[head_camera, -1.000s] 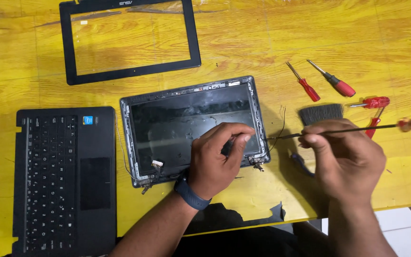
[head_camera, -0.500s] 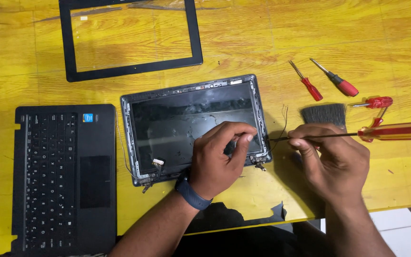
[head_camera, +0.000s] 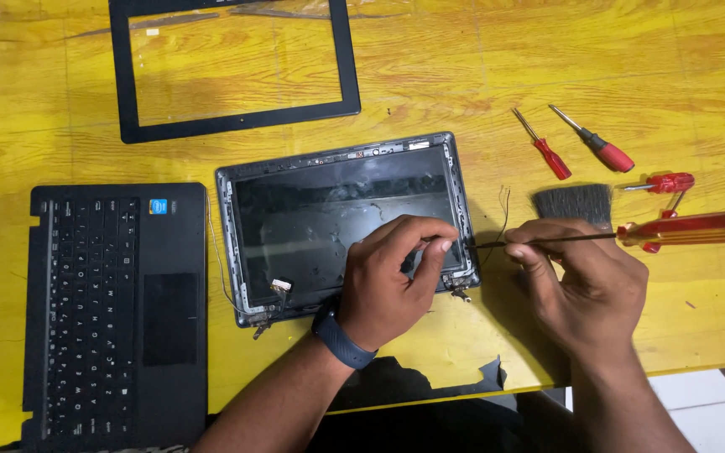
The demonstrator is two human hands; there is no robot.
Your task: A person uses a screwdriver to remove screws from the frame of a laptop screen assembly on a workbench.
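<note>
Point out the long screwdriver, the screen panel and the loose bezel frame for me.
long screwdriver (head_camera: pixel 685 228): head view, on its red handle.
screen panel (head_camera: pixel 312 218): head view, on the dark glass, left of the hand.
bezel frame (head_camera: pixel 237 122): head view, on its bottom black strip.

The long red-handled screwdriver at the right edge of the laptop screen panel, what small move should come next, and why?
Probably ease the long red-handled screwdriver tip slightly further under the right edge of the grey-framed laptop screen panel. The right hand pinches its shaft with the tip at that edge, while the left hand presses the panel's lower right corner, steadying it.
</note>
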